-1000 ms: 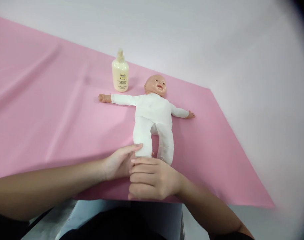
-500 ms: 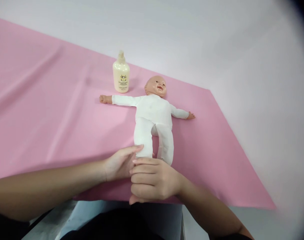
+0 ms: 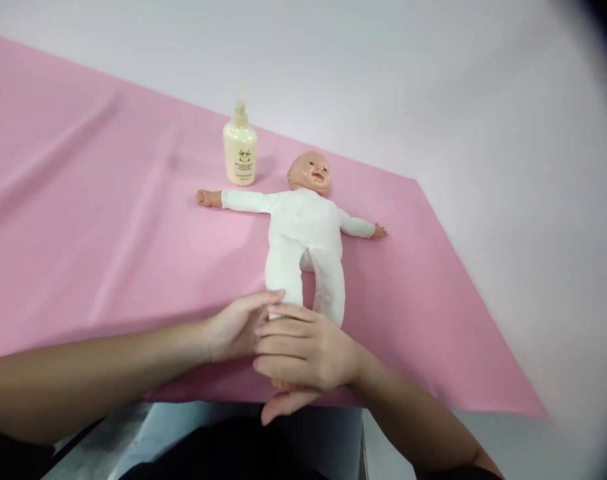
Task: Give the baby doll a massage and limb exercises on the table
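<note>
A baby doll in a white suit lies face up on a pink sheet, arms spread and legs pointing toward me. My left hand cups the lower end of the doll's leg on the left, its fingertips touching the white fabric. My right hand lies over the same leg end with curled fingers, the thumb sticking out below. The foot itself is hidden under my two hands. The doll's other leg lies free beside my right hand.
A cream pump bottle stands upright just beyond the doll's outstretched arm. The pink sheet ends at a near edge close to my body and at a right edge. A pale wall rises behind.
My right hand has slid slightly up over the leg end and its thumb has dropped out below the fingers. My left hand and the doll have stayed in place.
</note>
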Demonstrator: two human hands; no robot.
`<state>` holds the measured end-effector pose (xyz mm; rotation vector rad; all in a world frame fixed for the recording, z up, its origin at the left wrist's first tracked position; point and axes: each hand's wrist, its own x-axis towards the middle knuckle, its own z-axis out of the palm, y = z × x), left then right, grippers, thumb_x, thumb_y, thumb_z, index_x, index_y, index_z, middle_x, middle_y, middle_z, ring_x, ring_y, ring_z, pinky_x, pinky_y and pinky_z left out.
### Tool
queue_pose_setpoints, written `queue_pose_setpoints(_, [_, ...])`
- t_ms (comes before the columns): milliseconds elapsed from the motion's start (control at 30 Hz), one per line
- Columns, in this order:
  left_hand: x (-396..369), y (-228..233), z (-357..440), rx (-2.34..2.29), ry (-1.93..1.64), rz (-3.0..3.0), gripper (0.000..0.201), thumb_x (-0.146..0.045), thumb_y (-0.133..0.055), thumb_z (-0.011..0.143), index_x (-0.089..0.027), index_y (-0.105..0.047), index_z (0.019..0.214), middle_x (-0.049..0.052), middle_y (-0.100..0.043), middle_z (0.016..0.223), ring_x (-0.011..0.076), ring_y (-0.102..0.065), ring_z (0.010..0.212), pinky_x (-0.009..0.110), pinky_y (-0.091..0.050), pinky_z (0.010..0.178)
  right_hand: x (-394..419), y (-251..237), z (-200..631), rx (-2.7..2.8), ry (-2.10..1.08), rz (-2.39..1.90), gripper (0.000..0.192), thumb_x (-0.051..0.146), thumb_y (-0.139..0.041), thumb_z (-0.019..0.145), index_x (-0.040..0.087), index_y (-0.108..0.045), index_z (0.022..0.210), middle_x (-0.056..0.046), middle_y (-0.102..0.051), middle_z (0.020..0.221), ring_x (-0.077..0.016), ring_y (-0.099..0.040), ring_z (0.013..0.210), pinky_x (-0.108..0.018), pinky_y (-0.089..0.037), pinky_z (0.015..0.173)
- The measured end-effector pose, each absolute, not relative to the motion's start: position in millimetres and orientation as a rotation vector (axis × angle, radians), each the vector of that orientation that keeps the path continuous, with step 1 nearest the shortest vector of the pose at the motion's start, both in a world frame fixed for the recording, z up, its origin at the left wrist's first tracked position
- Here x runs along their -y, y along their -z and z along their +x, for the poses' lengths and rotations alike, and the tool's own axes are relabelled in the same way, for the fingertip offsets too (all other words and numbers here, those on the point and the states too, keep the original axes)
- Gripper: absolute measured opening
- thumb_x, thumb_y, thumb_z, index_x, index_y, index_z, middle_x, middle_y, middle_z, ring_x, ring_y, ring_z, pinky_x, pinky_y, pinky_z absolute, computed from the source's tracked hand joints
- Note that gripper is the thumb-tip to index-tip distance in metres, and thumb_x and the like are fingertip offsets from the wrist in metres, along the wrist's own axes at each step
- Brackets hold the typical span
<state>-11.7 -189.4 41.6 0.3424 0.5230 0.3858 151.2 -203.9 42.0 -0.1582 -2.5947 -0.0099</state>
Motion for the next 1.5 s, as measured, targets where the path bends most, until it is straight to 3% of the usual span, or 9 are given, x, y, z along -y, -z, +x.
queue_pose_setpoints(100, [188, -40, -12, -0.548, -0.388, 0.245, 0.028, -0.038, -0.062, 0.077, -0.010, -0.065, 0.075, 0.007, -0.067, 0.069, 0.0181, -0.063, 0.067, 0.028, -0.046, 0.070, 201, -43, 152, 2.611, 0.003, -0.256, 0.038, 0.054, -0.049, 0.085, 0.020, -0.061, 0.093, 0.000, -0.064, 0.091, -0.0159, -0.055, 0.105, -0.034, -0.030, 0.111])
queue_pose_setpoints(233, [187, -40, -12, -0.531, -0.374, 0.226, 0.030, -0.038, -0.060, 0.079, -0.009, -0.066, 0.076, 0.007, -0.066, 0.068, 0.0179, -0.062, 0.066, 0.028, -0.045, 0.071, 203, -43, 151, 2.630, 0.020, -0.235, 0.028, 0.046, -0.052, 0.087, 0.021, -0.059, 0.075, 0.003, -0.060, 0.075, -0.0117, -0.058, 0.089, -0.031, -0.029, 0.112])
queue_pose_setpoints(333, [188, -41, -12, -0.530, -0.395, 0.244, 0.030, -0.038, -0.057, 0.081, -0.010, -0.065, 0.074, 0.006, -0.065, 0.065, 0.0163, -0.059, 0.062, 0.027, -0.045, 0.070, 205, -41, 151, 2.668, -0.010, -0.131, 0.036, 0.053, -0.048, 0.087, 0.021, -0.057, 0.074, 0.004, -0.058, 0.069, -0.0107, -0.057, 0.078, -0.032, -0.030, 0.111])
queue_pose_setpoints(467, [186, -39, -11, -0.514, -0.430, 0.298, 0.033, -0.041, -0.058, 0.082, -0.010, -0.064, 0.073, 0.007, -0.065, 0.066, 0.0174, -0.061, 0.065, 0.027, -0.045, 0.070, 202, -39, 153, 2.751, -0.072, -0.186, 0.052, 0.068, -0.041, 0.081, 0.019, -0.058, 0.076, 0.000, -0.060, 0.076, -0.0145, -0.057, 0.086, -0.039, -0.031, 0.109])
queue_pose_setpoints(833, [178, -46, -6, -0.575, -0.567, 0.343, 0.042, -0.043, -0.042, 0.092, -0.011, -0.059, 0.115, 0.010, -0.070, 0.097, 0.0211, -0.065, 0.091, 0.032, -0.047, 0.085, 185, -37, 170, 2.669, -0.120, -0.320, 0.064, 0.075, -0.038, 0.077, 0.017, -0.059, 0.094, -0.010, -0.062, 0.103, -0.0211, -0.053, 0.108, -0.047, -0.030, 0.106])
queue_pose_setpoints(1000, [169, -43, -8, -0.676, -0.638, 0.380, 0.038, -0.040, -0.046, 0.091, -0.012, -0.060, 0.114, 0.009, -0.070, 0.095, 0.0216, -0.064, 0.090, 0.033, -0.048, 0.087, 177, -49, 179, 2.488, -0.148, -0.612, 0.037, 0.047, -0.038, 0.091, 0.018, -0.058, 0.081, -0.003, -0.063, 0.077, -0.0147, -0.058, 0.080, -0.039, -0.039, 0.097])
queue_pose_setpoints(1167, [165, -44, -8, -0.885, -0.751, 0.395, 0.027, -0.030, -0.053, 0.087, -0.013, -0.061, 0.106, 0.007, -0.068, 0.088, 0.0190, -0.063, 0.079, 0.030, -0.052, 0.077, 166, -56, 189, 2.700, -0.269, -0.848, 0.034, 0.043, -0.045, 0.089, 0.017, -0.057, 0.070, 0.001, -0.058, 0.063, -0.0120, -0.050, 0.063, -0.034, -0.039, 0.087])
queue_pose_setpoints(1367, [166, -34, -7, -0.879, -1.099, 0.704, 0.030, -0.021, -0.059, 0.081, -0.021, -0.052, 0.111, 0.003, -0.057, 0.117, 0.0180, -0.050, 0.116, 0.028, -0.040, 0.099, 161, -49, 189, 2.886, -0.336, -0.929, 0.037, 0.045, -0.050, 0.085, 0.017, -0.056, 0.061, 0.003, -0.058, 0.056, -0.0099, -0.042, 0.056, -0.033, -0.034, 0.084])
queue_pose_setpoints(1500, [173, -35, -15, -0.849, -1.224, 1.181, 0.037, -0.021, -0.061, 0.080, -0.024, -0.051, 0.115, 0.004, -0.049, 0.128, 0.0192, -0.038, 0.127, 0.030, -0.026, 0.109, 161, -47, 186, 2.886, -0.347, -0.954, 0.040, 0.042, -0.050, 0.084, 0.017, -0.049, 0.053, 0.004, -0.052, 0.049, -0.0087, -0.035, 0.050, -0.032, -0.033, 0.083])
